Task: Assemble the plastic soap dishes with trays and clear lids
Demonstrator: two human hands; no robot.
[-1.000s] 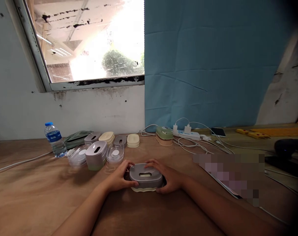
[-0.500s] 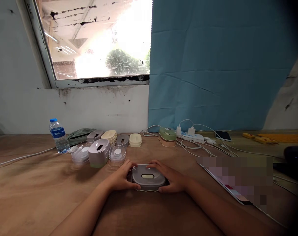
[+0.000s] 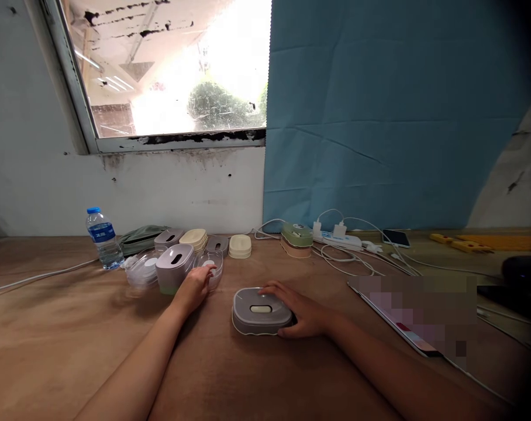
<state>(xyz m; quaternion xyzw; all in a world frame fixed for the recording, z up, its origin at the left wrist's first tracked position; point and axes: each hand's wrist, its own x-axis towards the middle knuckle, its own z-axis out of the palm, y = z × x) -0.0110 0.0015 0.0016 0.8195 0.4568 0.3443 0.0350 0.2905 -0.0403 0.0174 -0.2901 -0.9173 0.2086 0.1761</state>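
In front of me on the tabletop sits a low oval grey box (image 3: 243, 318) with a pale yellow slot in its top and a cream wavy edge at its base. My right hand (image 3: 303, 313) grips its right end, fingers on the top and thumb at the near side. My left hand (image 3: 197, 286) is out by a clear plastic container (image 3: 218, 270) with a white disc inside. Its fingers stretch over that container's near left part; I cannot tell whether they touch it. Just left of this hand stands a taller lilac box (image 3: 171, 269) with a slot and a greenish base.
Behind are a second clear container (image 3: 139, 272), cream lids (image 3: 240, 247), a grey slotted lid (image 3: 217, 242) and a green-and-peach box (image 3: 297, 240). A water bottle (image 3: 103, 237) stands left. Cables, a power strip (image 3: 347, 241) and a slanted, pixelated flat object (image 3: 423, 316) lie right.
My left hand has let go of the grey box's left end and moved left and away from me to the clear container. The right hand keeps its hold on the box.
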